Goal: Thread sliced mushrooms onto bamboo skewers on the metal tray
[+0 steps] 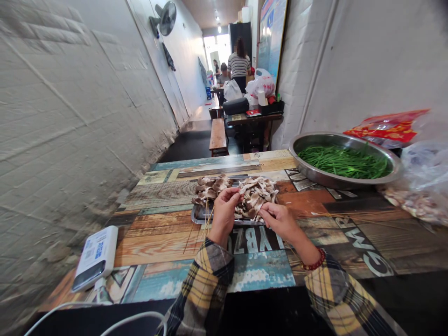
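Wood-print table (157,242) | steel tray (198,215) holding sliced mushrooms (255,193) | your left hand (224,217) closed on bamboo skewers (206,224), low over the tray | your right hand (280,221) against the mushrooms, fingertips pinched, hold unclear

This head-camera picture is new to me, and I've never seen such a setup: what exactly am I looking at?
There's no machine here. A camera worn on a person's head looks down at their own two bare hands. Their left hand holds thin wooden skewers, though the grip is partly hidden. The fingertips of their right hand reach toward it, above torn mushrooms piled on a metal tray. The wood-patterned table also bears a steel basin of green stalks. Other people stand at the far end of the room.
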{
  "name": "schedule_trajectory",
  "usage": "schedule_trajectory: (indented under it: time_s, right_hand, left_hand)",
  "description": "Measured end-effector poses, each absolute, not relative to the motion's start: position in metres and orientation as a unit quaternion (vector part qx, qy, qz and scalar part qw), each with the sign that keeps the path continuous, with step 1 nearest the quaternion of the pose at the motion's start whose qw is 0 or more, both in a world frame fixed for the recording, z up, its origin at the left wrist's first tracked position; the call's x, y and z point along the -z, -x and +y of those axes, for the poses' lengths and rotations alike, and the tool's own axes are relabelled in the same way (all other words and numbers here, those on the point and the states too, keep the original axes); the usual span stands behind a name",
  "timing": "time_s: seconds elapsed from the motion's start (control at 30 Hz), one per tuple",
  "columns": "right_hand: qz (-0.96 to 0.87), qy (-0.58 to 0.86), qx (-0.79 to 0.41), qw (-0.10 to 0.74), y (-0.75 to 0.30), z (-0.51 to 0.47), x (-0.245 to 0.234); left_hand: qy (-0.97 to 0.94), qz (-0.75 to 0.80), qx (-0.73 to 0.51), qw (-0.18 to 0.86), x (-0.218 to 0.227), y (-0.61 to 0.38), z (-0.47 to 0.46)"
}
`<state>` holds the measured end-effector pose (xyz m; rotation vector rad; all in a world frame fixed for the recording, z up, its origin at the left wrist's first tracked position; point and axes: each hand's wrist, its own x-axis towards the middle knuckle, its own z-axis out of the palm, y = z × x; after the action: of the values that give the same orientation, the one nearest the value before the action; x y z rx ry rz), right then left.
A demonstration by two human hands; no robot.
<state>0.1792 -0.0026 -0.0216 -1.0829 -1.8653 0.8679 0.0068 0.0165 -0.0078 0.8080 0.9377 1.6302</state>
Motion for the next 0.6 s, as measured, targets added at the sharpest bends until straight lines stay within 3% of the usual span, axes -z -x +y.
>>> schedule_trajectory:
  time_s: [0.6]
  right_hand:
    - [-0.757,0.428,-0.317,0.378,-0.1783,-0.0035,0.0199]
  left_hand:
    - [-0.333,0.4,-0.688,0.506,0.0021,-0.0064,0.0137]
